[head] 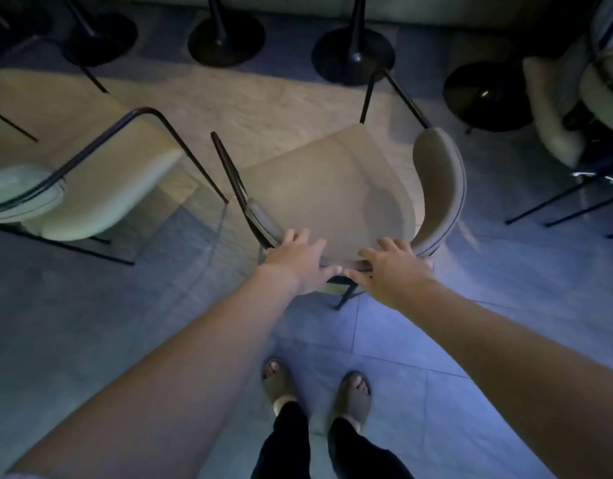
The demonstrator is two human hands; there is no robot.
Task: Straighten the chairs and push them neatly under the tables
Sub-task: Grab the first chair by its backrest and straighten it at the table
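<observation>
A beige upholstered chair point(327, 188) with a thin dark metal frame stands right in front of me, its curved backrest toward me and its seat pointing at the table pedestals. My left hand point(298, 262) rests on the left part of the backrest's top edge, fingers curled over it. My right hand point(391, 267) grips the same edge just to the right. The two hands almost touch. A second, paler chair point(90, 181) stands to the left, turned at an angle. Part of a third chair point(571, 108) shows at the right edge.
Several round black table pedestal bases point(225, 38) point(353, 57) line the far side, with another point(485, 95) on the right. The table tops are out of view. A beige rug point(263, 108) lies under the chairs. My feet in sandals point(319, 388) stand on grey floor tiles.
</observation>
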